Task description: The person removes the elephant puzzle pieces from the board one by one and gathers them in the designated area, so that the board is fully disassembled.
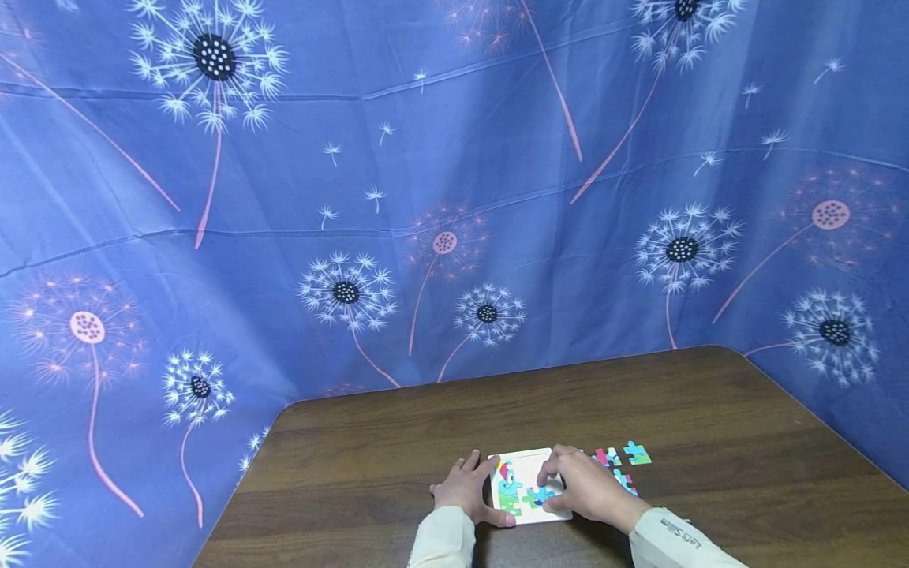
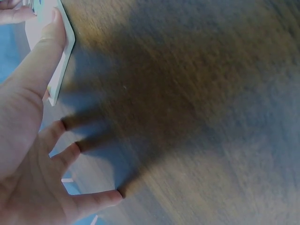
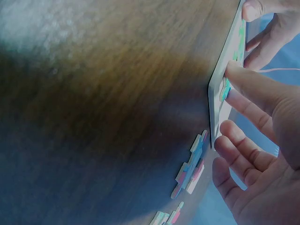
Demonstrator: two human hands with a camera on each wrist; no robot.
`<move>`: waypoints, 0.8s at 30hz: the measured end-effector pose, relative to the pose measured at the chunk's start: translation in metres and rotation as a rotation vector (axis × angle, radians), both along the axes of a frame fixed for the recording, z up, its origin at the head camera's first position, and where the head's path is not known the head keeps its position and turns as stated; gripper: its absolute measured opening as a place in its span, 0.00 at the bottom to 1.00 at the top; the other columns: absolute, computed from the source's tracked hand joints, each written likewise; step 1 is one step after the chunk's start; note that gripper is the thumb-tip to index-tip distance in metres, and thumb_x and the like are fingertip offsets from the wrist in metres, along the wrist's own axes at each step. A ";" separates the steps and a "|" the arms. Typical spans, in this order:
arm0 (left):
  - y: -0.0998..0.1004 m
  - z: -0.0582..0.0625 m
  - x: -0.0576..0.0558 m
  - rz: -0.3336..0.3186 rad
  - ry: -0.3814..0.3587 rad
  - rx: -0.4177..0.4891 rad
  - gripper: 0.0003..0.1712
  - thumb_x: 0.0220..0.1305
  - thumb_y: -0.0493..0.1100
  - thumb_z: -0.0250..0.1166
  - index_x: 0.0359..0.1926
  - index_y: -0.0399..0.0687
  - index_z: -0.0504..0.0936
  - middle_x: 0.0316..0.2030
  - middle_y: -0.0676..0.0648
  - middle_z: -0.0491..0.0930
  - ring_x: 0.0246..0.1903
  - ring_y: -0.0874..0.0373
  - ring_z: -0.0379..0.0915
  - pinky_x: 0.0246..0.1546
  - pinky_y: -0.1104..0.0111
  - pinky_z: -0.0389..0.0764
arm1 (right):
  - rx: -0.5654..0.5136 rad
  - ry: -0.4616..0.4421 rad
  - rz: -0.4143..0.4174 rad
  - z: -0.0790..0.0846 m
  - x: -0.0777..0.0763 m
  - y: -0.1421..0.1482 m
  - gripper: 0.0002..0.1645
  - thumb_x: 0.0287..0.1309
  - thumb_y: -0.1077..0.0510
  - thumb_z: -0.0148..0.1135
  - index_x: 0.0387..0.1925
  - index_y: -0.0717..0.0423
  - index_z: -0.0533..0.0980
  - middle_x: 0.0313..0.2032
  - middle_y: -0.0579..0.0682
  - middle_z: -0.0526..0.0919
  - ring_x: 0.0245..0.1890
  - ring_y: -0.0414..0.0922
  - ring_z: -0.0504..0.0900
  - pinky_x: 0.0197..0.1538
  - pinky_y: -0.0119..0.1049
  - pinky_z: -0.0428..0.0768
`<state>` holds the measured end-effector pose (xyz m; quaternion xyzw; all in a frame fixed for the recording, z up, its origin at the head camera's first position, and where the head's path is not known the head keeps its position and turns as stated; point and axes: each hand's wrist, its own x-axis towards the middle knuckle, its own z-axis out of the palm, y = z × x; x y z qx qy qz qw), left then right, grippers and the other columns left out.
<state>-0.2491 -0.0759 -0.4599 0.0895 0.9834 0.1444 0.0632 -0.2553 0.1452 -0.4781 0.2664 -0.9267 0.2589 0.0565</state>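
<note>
A white puzzle tray [image 1: 529,455] lies on the table, with fitted jigsaw pieces [image 1: 508,483] forming part of a cartoon picture on its left side. My left hand [image 1: 463,493] rests along the tray's left side, its thumb [image 2: 52,35] straight on the rim and its other fingers spread. Over the right half of the tray, my right hand [image 1: 592,487] pinches a blue and green puzzle piece [image 3: 226,90] between thumb and index finger, low against the tray. The other right fingers are loosely bent. My fingers partly hide this piece.
Several loose puzzle pieces lie right of the tray, among them a blue and green one [image 1: 637,453] and a pink and blue one [image 3: 188,166]. The brown wooden table [image 1: 369,450] meets a blue dandelion-print cloth [image 1: 540,260] behind.
</note>
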 end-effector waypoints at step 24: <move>0.001 -0.004 -0.003 0.018 -0.031 -0.009 0.53 0.42 0.59 0.84 0.71 0.59 0.73 0.71 0.42 0.68 0.69 0.37 0.64 0.52 0.25 0.68 | -0.041 -0.017 0.021 0.014 0.002 0.020 0.14 0.46 0.51 0.82 0.35 0.43 0.86 0.37 0.38 0.77 0.37 0.42 0.78 0.37 0.36 0.77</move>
